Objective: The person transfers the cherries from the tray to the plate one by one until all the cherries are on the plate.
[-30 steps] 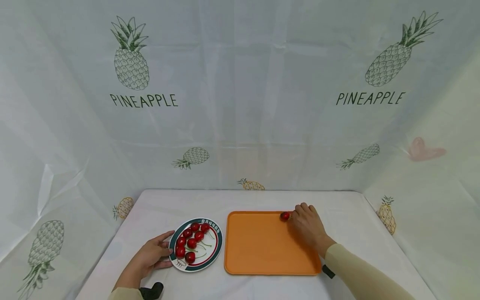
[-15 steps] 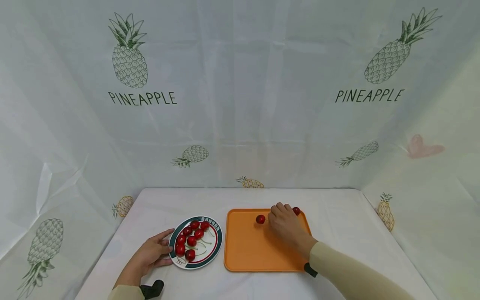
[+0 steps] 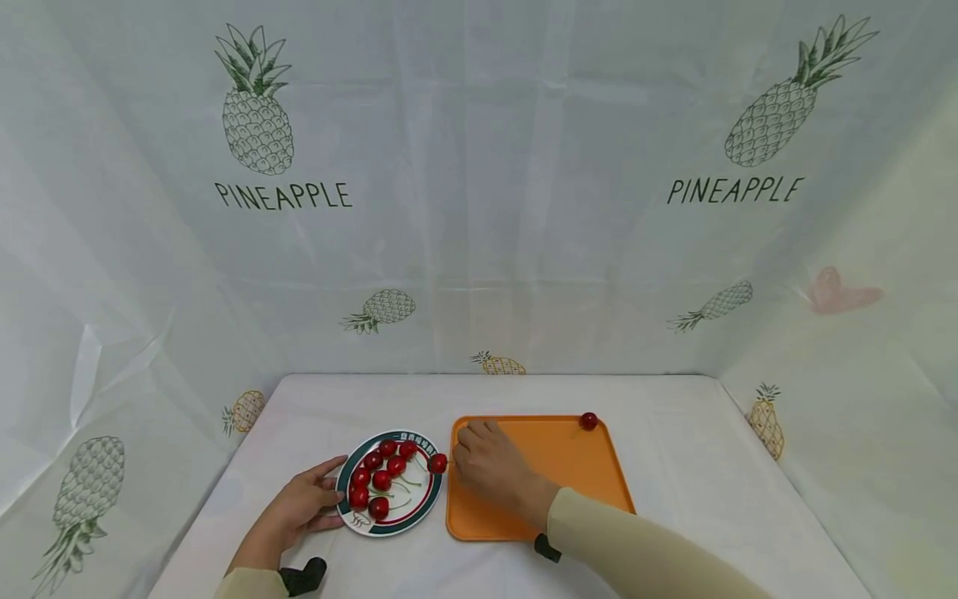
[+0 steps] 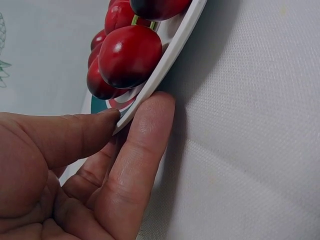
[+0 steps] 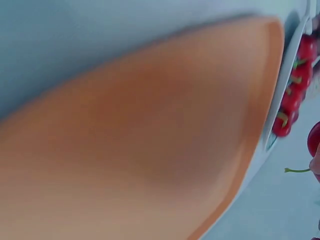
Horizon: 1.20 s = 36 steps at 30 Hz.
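In the head view my left hand (image 3: 303, 503) holds the left rim of a round white plate (image 3: 416, 492) with a green border. The left wrist view shows my thumb (image 4: 82, 134) over the rim and a finger (image 4: 142, 160) beneath it. Several red cherries (image 3: 382, 480) with green stems lie on the plate. My right hand (image 3: 494, 466), over the left part of an orange tray (image 3: 572, 466), pinches another cherry (image 3: 437, 463), which overlaps the plate's right rim. At the right wrist view's edge, a fingertip meets this cherry (image 5: 314, 137), its stem sticking out.
One cherry (image 3: 589, 421) lies at the tray's far right corner. The tray stands just right of the plate on a white-covered table (image 3: 674, 466). Behind and at the sides hangs a pale curtain (image 3: 479, 208) printed with pineapples.
My right hand has moved left across the tray, bringing its cherry to the plate's right rim. The cherry at the tray's far corner has come into sight. My left hand stays on the plate.
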Tool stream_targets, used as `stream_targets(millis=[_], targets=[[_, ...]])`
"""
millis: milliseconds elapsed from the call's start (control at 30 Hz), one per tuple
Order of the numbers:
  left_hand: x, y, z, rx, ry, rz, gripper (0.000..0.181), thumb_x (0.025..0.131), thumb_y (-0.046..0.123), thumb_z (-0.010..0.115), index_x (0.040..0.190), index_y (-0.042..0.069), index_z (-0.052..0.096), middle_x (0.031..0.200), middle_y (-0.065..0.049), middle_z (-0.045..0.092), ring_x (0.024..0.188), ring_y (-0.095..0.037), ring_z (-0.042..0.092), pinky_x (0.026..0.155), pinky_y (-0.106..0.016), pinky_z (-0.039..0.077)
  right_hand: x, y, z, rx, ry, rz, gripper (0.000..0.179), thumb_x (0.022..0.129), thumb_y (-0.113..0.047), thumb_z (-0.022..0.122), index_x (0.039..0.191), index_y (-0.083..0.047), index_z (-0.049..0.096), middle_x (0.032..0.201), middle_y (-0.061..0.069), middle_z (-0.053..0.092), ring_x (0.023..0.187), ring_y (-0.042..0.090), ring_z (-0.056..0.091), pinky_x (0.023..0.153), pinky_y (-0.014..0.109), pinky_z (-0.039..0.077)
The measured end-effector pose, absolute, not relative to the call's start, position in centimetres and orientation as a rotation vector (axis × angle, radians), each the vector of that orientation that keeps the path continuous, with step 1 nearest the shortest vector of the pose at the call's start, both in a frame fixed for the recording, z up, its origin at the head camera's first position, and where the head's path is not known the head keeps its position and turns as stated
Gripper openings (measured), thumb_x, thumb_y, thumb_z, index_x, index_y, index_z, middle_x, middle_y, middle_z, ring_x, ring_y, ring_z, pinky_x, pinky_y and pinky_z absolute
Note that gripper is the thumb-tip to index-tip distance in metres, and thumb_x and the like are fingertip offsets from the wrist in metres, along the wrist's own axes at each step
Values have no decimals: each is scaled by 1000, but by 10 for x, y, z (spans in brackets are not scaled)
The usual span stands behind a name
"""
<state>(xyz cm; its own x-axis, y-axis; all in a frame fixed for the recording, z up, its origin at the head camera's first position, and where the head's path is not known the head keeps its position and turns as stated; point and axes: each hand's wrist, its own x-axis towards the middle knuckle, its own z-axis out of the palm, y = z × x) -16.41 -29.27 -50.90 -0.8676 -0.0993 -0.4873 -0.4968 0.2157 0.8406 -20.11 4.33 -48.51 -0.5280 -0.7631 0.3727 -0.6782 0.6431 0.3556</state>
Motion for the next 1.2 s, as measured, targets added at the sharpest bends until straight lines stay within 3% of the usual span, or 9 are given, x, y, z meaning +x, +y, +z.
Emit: stream_targets(millis=[133,633,967,1200], targets=[[-164,-293,-509,-554,2164,1701,70,98,-9,60,162,8,38,133,-27,53,84,-21,72,77,-42,67,-193,22,-488,1170,-2350,-276,18,96,-35,76,98,-18,77,89,-5,62,88,17,48,77,27,40],[-162,-291,-507,-545,2170,1715,69,98,-9,60,162,8,38,133,-27,56,83,-21,72,76,-42,67,-184,-13,-505,1254,-2378,-352,22,93,-41,79,98,-20,75,90,-5,58,89,16,45,75,27,35],[-164,-293,-513,-557,2155,1711,68,99,-8,60,162,8,39,135,-29,52,84,-21,72,77,-42,67,-180,-20,-511,1274,-2449,-387,30,90,-45,82,105,-20,75,99,-5,61,96,16,47,80,27,40],[-165,-294,-515,-555,2166,1718,68,99,-7,61,162,9,39,133,-28,51,84,-22,72,78,-42,67,-181,-22,-511,1275,-2420,-308,25,94,-43,78,107,-22,77,98,-6,62,94,16,47,81,26,41]])
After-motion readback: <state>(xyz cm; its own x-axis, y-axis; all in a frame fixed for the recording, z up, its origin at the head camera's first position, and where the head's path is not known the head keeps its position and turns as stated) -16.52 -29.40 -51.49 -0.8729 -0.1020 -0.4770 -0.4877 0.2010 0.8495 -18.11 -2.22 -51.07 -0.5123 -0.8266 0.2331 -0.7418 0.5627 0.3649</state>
